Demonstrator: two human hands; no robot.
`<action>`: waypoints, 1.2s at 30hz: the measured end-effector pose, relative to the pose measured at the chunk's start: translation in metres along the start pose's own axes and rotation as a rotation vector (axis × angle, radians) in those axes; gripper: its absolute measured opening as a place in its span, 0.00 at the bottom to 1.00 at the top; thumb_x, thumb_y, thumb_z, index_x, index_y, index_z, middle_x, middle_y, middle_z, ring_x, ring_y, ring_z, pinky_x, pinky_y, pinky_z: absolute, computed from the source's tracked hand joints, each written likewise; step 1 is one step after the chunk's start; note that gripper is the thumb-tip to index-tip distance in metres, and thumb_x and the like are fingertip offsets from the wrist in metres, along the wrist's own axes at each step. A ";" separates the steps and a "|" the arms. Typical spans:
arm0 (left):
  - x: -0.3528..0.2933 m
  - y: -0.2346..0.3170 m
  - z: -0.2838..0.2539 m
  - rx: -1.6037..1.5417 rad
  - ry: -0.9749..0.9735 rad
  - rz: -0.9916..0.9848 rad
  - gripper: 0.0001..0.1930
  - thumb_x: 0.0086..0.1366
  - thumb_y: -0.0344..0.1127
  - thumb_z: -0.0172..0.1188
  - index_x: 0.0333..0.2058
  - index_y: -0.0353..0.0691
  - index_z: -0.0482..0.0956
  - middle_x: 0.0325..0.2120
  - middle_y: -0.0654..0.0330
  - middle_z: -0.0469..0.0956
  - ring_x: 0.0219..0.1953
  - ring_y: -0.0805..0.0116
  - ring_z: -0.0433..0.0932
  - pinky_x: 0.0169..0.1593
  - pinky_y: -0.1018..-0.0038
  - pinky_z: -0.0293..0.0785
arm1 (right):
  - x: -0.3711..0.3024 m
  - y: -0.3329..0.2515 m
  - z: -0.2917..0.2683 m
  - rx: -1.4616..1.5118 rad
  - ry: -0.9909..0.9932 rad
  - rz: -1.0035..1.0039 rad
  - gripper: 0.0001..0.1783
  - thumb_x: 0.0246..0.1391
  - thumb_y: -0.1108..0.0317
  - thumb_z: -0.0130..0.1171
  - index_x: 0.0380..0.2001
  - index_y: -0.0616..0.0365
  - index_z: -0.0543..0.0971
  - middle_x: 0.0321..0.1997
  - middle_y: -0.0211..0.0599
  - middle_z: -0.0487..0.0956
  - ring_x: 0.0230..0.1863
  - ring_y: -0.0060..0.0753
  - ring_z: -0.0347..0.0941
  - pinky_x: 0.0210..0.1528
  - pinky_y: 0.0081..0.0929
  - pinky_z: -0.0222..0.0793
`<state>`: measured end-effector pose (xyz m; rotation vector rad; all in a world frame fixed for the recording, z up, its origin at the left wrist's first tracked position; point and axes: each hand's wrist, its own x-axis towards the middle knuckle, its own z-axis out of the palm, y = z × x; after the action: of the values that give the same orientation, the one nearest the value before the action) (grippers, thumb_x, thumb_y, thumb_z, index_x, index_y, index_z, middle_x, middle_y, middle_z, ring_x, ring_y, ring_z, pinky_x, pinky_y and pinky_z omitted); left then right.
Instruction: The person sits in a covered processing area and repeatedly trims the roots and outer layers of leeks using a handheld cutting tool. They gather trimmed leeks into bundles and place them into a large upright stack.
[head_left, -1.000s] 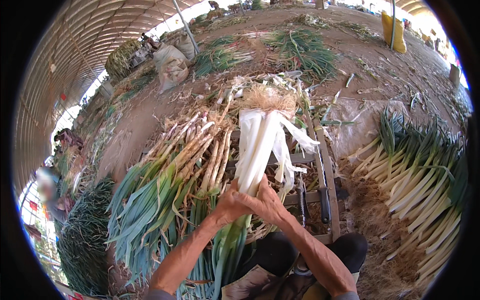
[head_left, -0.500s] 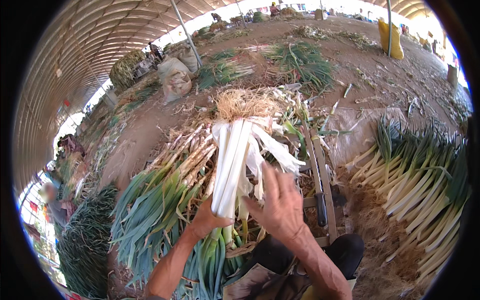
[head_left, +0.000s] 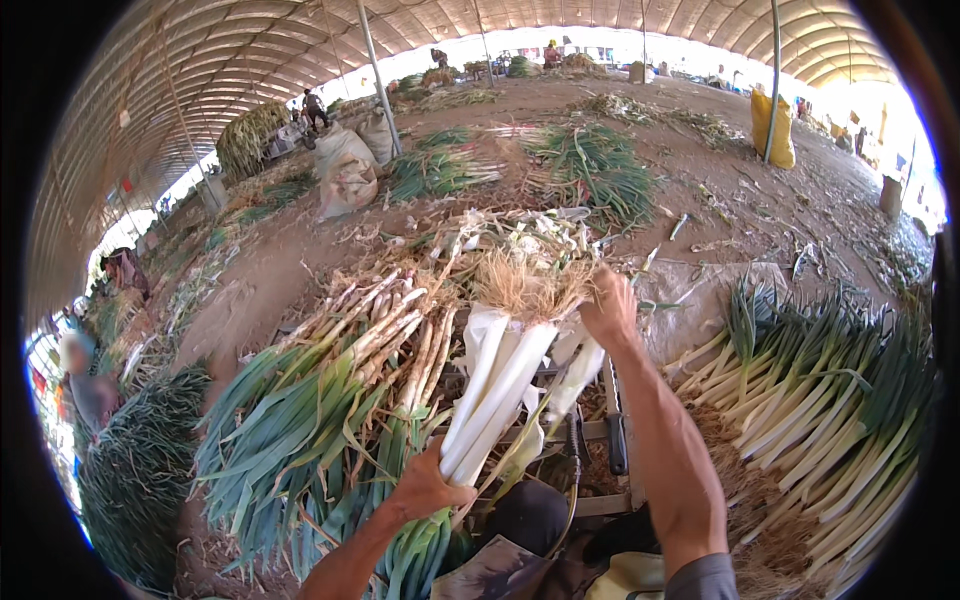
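My left hand [head_left: 432, 480] is wrapped round the lower part of a few thick leeks [head_left: 505, 390], white stems pointing away from me. Bushy tan roots [head_left: 530, 280] fan out at their far end. My right hand [head_left: 610, 308] is closed at the right edge of these roots; what its fingers pinch is hidden. Below it a loose pale outer leaf [head_left: 577, 380] hangs away from the stems. Left of the held leeks lies a pile of unpeeled leeks [head_left: 300, 400] with brownish stems and green tops.
A long blade with a dark handle [head_left: 617, 450] stands beside my right forearm. Rows of cleaned leeks [head_left: 820, 410] lie at the right. Peelings [head_left: 520, 230] heap up beyond the roots. Farther off are sacks [head_left: 345, 170], a yellow bag [head_left: 772, 130] and another green pile [head_left: 145, 480].
My right hand has gone from open beside the stems to closed at the roots, farther away. The held leeks now tilt more to the right, and an outer leaf has come away from them.
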<state>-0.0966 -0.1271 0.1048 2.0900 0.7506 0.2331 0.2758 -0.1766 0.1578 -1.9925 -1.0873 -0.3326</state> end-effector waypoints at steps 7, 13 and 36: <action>-0.022 -0.005 -0.006 -0.253 -0.050 -0.051 0.48 0.42 0.32 0.74 0.64 0.31 0.62 0.48 0.40 0.78 0.44 0.56 0.83 0.49 0.63 0.83 | 0.076 0.071 -0.091 -0.068 0.227 0.412 0.11 0.57 0.69 0.54 0.27 0.61 0.84 0.26 0.48 0.83 0.24 0.40 0.81 0.25 0.40 0.78; -0.030 -0.053 -0.046 -0.556 -0.105 -0.136 0.49 0.36 0.35 0.79 0.61 0.33 0.69 0.43 0.59 0.78 0.40 0.69 0.78 0.42 0.69 0.77 | 0.017 0.070 -0.109 1.154 -0.311 0.414 0.23 0.59 0.60 0.58 0.53 0.62 0.76 0.49 0.56 0.78 0.53 0.47 0.77 0.41 0.42 0.81; -0.022 -0.031 -0.029 -0.568 -0.219 -0.254 0.52 0.39 0.38 0.81 0.65 0.35 0.66 0.50 0.56 0.77 0.51 0.64 0.75 0.55 0.66 0.70 | -0.007 0.035 0.137 0.552 -0.121 0.174 0.18 0.67 0.58 0.50 0.50 0.61 0.76 0.46 0.44 0.80 0.42 0.46 0.80 0.45 0.47 0.82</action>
<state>-0.1392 -0.1071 0.0997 1.4414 0.7087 0.0619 0.2794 -0.0854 0.0491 -1.6044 -0.9434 0.1715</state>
